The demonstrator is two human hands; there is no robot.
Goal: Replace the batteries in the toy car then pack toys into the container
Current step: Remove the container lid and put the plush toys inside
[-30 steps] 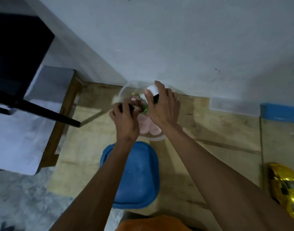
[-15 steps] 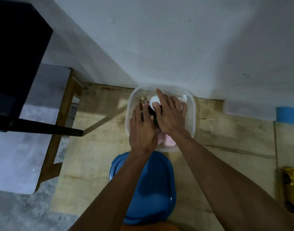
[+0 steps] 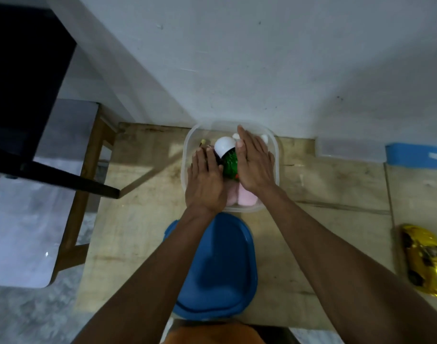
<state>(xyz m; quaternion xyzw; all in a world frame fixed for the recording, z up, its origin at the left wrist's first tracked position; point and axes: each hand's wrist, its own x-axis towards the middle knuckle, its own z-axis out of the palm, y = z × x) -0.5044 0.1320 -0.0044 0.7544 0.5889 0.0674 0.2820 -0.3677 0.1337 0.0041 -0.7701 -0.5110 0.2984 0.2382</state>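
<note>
A clear plastic container (image 3: 187, 147) stands on the wooden table against the wall. Inside lie a green toy with a white dome (image 3: 227, 155) and a pink soft toy (image 3: 247, 200). My left hand (image 3: 204, 181) lies flat, fingers straight, on the toys at the container's left. My right hand (image 3: 254, 162) lies flat on the toys at the right. The green toy shows between the two hands. The blue lid (image 3: 218, 269) rests on the table just in front of the container. A gold toy car (image 3: 425, 259) sits at the table's right edge.
A second clear box with a blue lid (image 3: 415, 157) stands at the back right by the wall. A black chair (image 3: 26, 95) and a wooden frame (image 3: 81, 194) are at the left. The wall rises right behind the container.
Both hands were curled around toys above the container. They have gone down into it and flattened, palms on the toys, fingers straight.
</note>
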